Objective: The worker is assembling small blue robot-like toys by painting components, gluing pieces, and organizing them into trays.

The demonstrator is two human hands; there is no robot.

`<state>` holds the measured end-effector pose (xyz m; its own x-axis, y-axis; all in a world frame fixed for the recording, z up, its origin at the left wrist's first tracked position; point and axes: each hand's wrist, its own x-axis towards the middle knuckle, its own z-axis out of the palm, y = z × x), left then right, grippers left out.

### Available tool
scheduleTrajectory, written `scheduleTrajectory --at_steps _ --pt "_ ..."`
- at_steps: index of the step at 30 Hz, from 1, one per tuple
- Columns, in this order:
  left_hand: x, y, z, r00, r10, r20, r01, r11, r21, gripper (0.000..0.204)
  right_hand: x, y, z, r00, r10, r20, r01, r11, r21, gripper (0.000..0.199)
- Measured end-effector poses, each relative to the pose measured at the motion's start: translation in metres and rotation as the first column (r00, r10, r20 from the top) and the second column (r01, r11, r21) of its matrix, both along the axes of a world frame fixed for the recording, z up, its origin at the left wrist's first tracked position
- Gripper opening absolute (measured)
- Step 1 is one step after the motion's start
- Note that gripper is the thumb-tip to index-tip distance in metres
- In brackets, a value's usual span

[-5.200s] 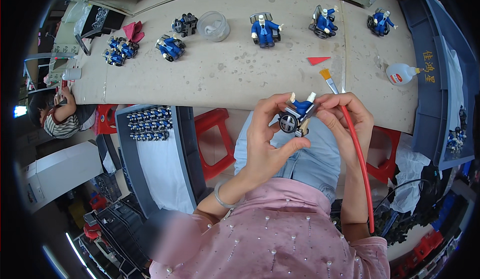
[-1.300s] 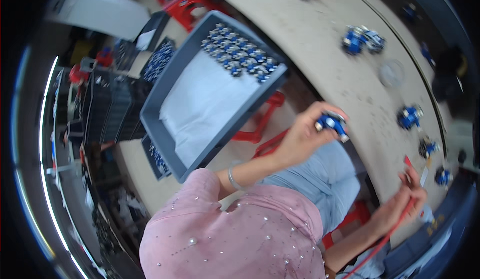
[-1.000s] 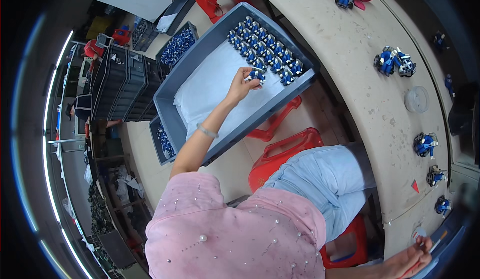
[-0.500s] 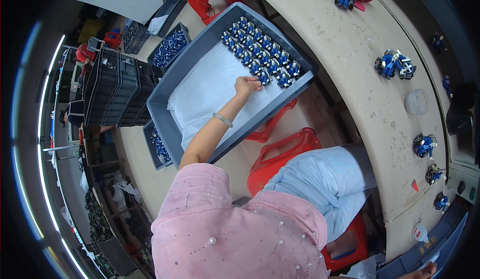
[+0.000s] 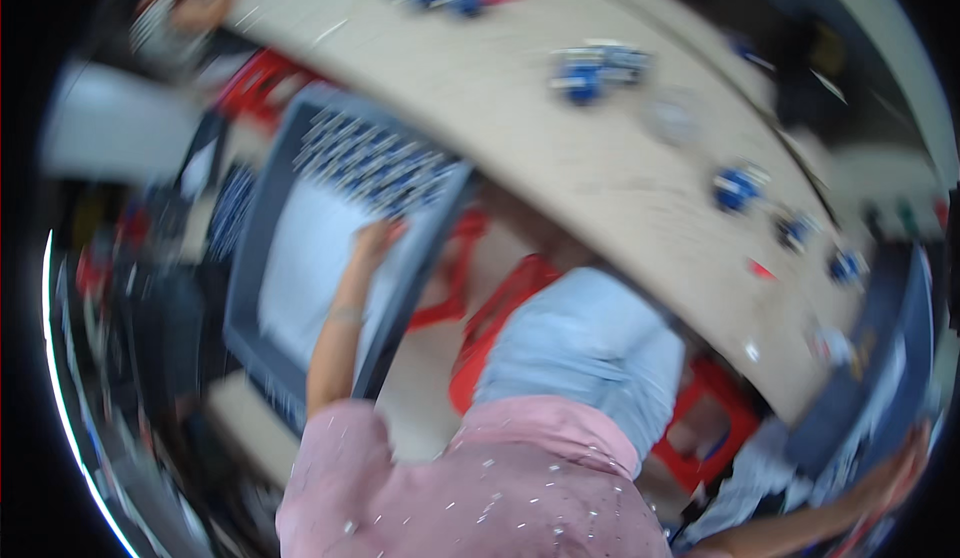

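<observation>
Blurred workshop scene, seen from above: a long tan workbench (image 5: 600, 158) curves from upper left to lower right. Left of centre, a grey plastic tray (image 5: 250, 258), white-lined, holds rows of small blue toy parts (image 5: 375, 163) along its upper end. The left hand (image 5: 372, 243) sits just below those rows, nearest them; its grip is too smeared to tell. The right hand (image 5: 905, 468), lower right, is well apart and equally unclear.
</observation>
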<state>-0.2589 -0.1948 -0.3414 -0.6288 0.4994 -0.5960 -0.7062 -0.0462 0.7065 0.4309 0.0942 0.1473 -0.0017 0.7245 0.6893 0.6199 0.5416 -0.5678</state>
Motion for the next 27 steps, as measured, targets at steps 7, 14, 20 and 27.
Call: scheduleTrajectory --at_steps 7,14,20,27 --pt "-0.124 -0.112 -0.033 0.935 -0.296 0.197 0.299 0.954 0.017 0.025 0.029 0.036 -0.028 0.989 0.111 0.102 -0.048 0.872 -0.488 0.021" --pt "-0.117 -0.092 0.043 1.000 0.007 0.028 0.004 0.927 -0.376 0.030 0.202 0.033 -0.083 0.770 -0.091 0.631 0.537 0.627 -0.565 0.031" --pt "0.077 0.019 0.257 0.686 -0.142 -0.714 -0.139 0.937 -0.319 0.036 0.206 0.040 -0.086 0.745 0.192 0.639 0.485 0.501 -0.717 0.034" --pt "0.166 0.094 0.313 0.557 -0.165 -0.814 0.088 0.986 -0.140 0.039 0.208 0.050 -0.079 0.892 0.054 0.449 0.383 0.440 -0.812 0.027"
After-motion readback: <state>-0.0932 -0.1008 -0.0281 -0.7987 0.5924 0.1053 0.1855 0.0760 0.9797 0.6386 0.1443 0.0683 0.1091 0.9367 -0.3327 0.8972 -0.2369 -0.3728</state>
